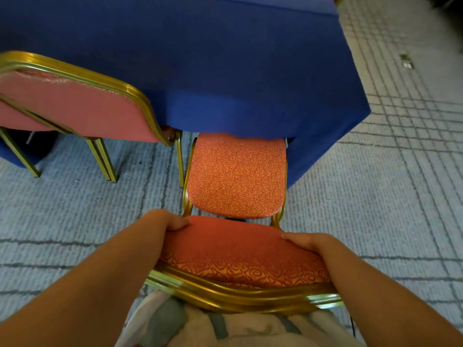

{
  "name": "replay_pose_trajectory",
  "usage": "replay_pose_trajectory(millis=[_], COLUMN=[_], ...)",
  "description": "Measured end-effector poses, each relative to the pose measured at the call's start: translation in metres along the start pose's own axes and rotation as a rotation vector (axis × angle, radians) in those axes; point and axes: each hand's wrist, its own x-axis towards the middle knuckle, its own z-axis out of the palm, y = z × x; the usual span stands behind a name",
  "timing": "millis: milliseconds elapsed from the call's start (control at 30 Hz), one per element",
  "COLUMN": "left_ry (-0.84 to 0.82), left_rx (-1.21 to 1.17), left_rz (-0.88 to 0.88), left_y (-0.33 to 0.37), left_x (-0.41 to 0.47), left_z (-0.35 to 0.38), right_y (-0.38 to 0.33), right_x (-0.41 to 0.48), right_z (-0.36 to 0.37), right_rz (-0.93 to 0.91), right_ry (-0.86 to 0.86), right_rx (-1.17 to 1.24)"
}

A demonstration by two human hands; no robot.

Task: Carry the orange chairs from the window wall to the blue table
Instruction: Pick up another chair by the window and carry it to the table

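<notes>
Gripping the backrest of an orange chair [238, 176], the left hand [165, 221] and right hand [303, 240] clasp its two upper corners. The seat's front edge sits tucked under the blue table [225, 58]; whether they touch is unclear. A second chair [75, 106] stands left.

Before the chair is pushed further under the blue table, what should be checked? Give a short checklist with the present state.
1. Left hand grips the patterned orange chair's backrest: ok.
2. Right hand grips it: ok.
3. Seat front under the blue tablecloth: ok.
4. Gap to neighbouring pink-backed gold-framed chair: narrow, ok.
5. Chair legs on grey carpet: cannot tell.
</notes>
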Motion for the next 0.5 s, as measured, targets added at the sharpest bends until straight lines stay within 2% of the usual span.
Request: replay_pose_trajectory(millis=[133,500], left_ry=[0.035,0.006], left_rx=[-0.046,-0.26], left_rz=[-0.032,-0.074], left_y=[0.03,0.118], left_x=[0.013,0.051], left_z=[-0.059,-0.204], right_y=[-0.047,-0.171], right_x=[0.022,0.05], right_z=[-0.048,-0.207], right_rz=[-0.011,-0.03], right_ry=[-0.005,0.016], right_rx=[0.007,-0.03])
